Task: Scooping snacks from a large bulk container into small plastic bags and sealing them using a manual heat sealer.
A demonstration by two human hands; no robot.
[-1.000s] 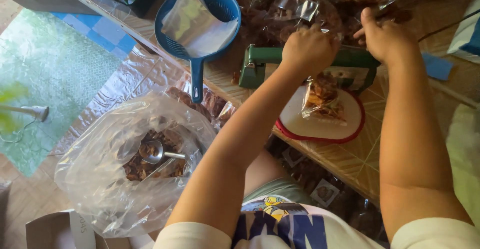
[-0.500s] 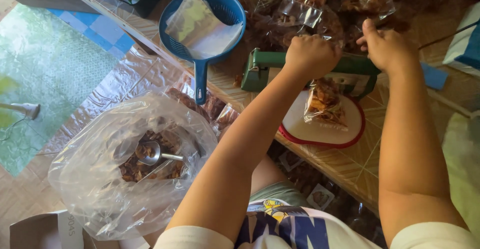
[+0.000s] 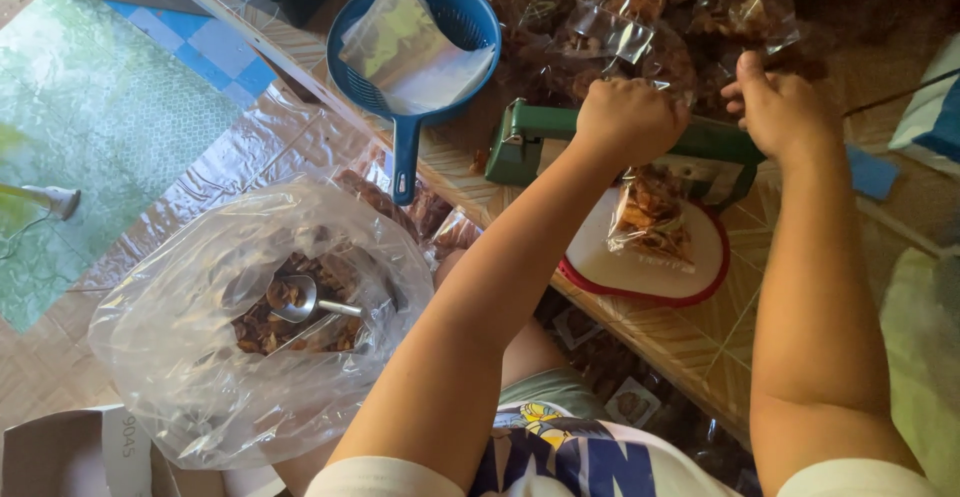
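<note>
My left hand (image 3: 625, 117) is a closed fist pressing on the arm of a green heat sealer (image 3: 527, 143) on the wooden table. A small clear bag of brown dried snacks (image 3: 650, 215) hangs out of the sealer's near side and lies on a white plate with a red rim (image 3: 640, 277). My right hand (image 3: 782, 109) is at the sealer's far right end, its fingers pinched at the bag's top edge behind the bar. The bag's mouth is hidden under the arm.
A blue colander (image 3: 462, 12) holding empty clear bags (image 3: 410, 49) stands left of the sealer. Several filled packets (image 3: 620, 22) pile up behind it. A large plastic bag of snacks (image 3: 180, 357) with a metal scoop (image 3: 300, 299) sits on the floor at my left.
Both hands stay on the sealer and the small bag. The view has drifted slightly, so everything sits a little lower in the frame.
</note>
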